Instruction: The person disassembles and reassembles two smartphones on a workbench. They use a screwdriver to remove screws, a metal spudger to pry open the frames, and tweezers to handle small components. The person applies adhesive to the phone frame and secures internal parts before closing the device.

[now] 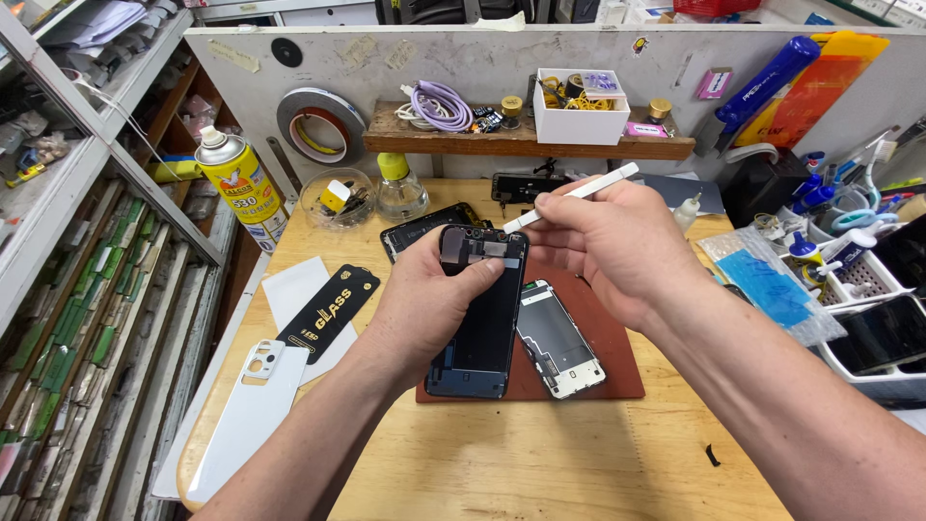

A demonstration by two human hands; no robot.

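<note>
**Both hands on an opened phone over the repair mat**

Currently the left hand point(424, 309) grips a dark opened phone body point(479, 309), fingers clenched around its upper end, thumb pressed on the top edge near the camera area. Phone body is tilted up, lower end resting on the reddish-brown mat point(617, 357) at bench centre. Right hand point(612, 241) pinches a white flat pry tool point(579, 193) between thumb and fingers; tool tip meets the phone's top right corner, other end points up and right.

Just right of the held phone, a second phone part with a silvery inner frame point(561, 340) lies flat on the mat, touching or nearly touching the phone body, cannot tell which. Another dark phone piece point(415, 232) lies behind the left hand.

Left on the wooden bench point(540, 463): a white back cover point(253, 410) with camera cut-out, a black packet with gold lettering point(328, 314), a white sheet under it. Farther back: yellow spray can point(241, 183), clear glass bowl point(338, 198) of small parts, small clear bottle with yellow top point(400, 188). Wall shelf holds a coiled lilac cable point(439, 104) and a white box point(579, 108). Tape roll point(318, 123) hangs on the wall. Right edge: white tray point(868, 280) with tools and bottles, blue-tinted plastic bag point(767, 285).
</note>
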